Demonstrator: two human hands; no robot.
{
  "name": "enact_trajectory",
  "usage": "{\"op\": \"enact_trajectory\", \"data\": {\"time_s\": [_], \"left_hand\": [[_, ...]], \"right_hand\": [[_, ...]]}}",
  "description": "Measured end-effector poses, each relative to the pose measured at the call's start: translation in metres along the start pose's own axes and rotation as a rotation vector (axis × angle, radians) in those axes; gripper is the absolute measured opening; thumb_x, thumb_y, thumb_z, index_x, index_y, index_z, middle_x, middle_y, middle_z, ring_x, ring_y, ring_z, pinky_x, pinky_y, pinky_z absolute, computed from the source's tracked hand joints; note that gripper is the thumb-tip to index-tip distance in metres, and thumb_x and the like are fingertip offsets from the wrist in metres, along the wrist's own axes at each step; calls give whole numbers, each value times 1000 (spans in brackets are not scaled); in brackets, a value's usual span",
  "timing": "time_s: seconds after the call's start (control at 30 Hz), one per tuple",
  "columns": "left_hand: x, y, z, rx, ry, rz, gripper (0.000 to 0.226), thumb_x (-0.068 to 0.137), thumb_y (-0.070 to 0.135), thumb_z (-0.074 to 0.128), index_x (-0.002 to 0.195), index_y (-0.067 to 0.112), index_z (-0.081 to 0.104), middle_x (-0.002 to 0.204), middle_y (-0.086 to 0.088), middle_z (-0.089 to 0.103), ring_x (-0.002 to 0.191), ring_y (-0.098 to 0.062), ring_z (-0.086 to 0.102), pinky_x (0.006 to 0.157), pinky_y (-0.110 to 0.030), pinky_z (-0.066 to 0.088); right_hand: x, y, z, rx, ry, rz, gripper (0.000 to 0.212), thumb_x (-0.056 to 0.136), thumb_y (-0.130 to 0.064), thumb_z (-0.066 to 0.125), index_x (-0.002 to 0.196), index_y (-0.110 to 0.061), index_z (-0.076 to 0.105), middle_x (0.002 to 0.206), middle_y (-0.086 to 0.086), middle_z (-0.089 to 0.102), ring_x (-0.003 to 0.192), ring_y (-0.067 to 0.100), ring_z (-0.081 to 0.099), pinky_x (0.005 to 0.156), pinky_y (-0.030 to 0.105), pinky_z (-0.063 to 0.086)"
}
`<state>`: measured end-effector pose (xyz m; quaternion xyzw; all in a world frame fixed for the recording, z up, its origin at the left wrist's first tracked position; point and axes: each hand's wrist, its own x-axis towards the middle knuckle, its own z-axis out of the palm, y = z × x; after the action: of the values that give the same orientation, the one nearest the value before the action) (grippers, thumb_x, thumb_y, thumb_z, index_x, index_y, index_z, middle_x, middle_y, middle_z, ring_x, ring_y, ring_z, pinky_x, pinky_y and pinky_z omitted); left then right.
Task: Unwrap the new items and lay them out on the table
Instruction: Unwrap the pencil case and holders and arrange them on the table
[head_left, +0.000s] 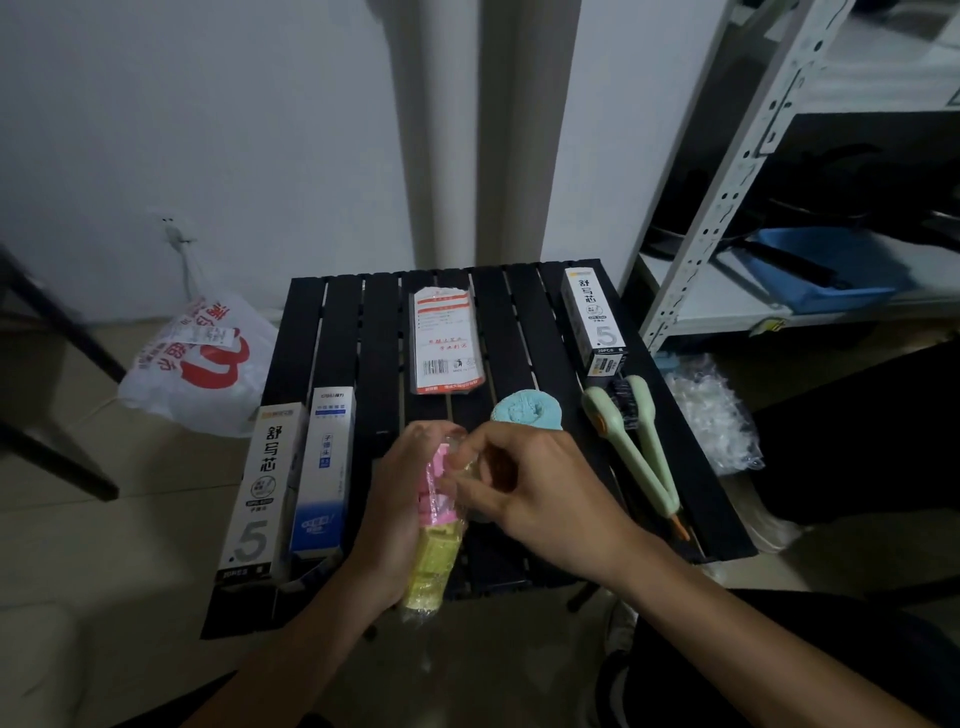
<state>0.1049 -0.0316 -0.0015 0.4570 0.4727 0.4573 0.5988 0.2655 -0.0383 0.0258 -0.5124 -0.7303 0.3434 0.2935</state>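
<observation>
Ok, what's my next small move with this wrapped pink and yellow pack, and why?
Probably peel the clear wrap back off the top end: your right hand pinches it there while your left hand grips the pack, and the pink roll is still covered.

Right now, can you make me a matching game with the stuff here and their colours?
Things:
1. towel
2. brush
3. bag
4. pack

Colours:
A. green
B. blue
C. pink and yellow
D. white and red

Pairs: 1-B, 2-A, 3-D, 4-C
</observation>
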Motion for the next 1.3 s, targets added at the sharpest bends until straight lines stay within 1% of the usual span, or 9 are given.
{"op": "enact_trajectory", "data": {"time_s": [0.17,0.3,0.43,0.5,0.63,0.77,0.97,1.17,1.3], "left_hand": [[2,6,0,56,72,-2,27,107,19,41,104,1,61,78,-3,71,69,-16,70,52,-23,52],[3,10,-1,98,105,32,30,105,24,47,98,0,63,81,-20,69,70,-20,68,55,-26,54],[5,12,0,130,129,15,33,104,26,49,90,2,65,69,-3,69,63,-13,66,53,-21,53],[6,11,1,124,134,-9,35,104,30,51,87,2,64,69,-4,68,65,-15,66,54,-22,53],[8,9,1,100,138,-50,35,102,34,52,88,6,68,78,-16,72,72,-21,70,59,-28,55],[10,6,1,63,135,-74,36,102,38,53,96,6,70,88,-22,73,83,-34,74,60,-33,58],[12,9,5,-28,139,-119,32,103,31,50,99,5,67,74,-5,76,63,-12,73,47,-21,52],[18,6,-5,-54,162,-86,25,83,41,67,93,18,70,85,-6,73,78,-23,72,65,-37,55],[18,4,-6,-102,190,-107,12,95,22,59,96,13,67,79,-9,70,73,-25,69,62,-35,53]], "right_hand": [[1,-2,0,48,-29,-4,18,92,-34,80,103,-25,68,66,-5,64,63,7,62,65,24,51],[2,-2,0,147,-95,13,21,91,-30,81,88,-27,61,61,-7,46,57,7,42,59,29,40],[3,-3,5,268,-149,-5,24,94,-15,73,86,-15,51,72,6,44,68,24,40,66,37,38],[3,-4,7,306,-171,-3,26,95,-6,67,83,-12,45,77,15,42,72,30,39,67,38,36],[2,-7,11,377,-159,-19,41,98,1,63,75,-20,35,74,-3,34,70,14,32,67,28,32],[3,-2,12,478,-149,-2,40,98,4,62,75,-12,34,76,0,34,73,17,34,70,33,35],[7,6,17,479,-64,60,18,98,-12,68,90,-21,55,72,2,48,69,22,46,68,46,43],[7,-1,14,522,-22,62,23,99,-15,71,114,-23,57,69,2,57,67,20,59,71,46,50],[9,-2,6,539,-44,49,29,100,-15,70,124,-28,62,73,4,63,70,29,61,74,52,51]]}}
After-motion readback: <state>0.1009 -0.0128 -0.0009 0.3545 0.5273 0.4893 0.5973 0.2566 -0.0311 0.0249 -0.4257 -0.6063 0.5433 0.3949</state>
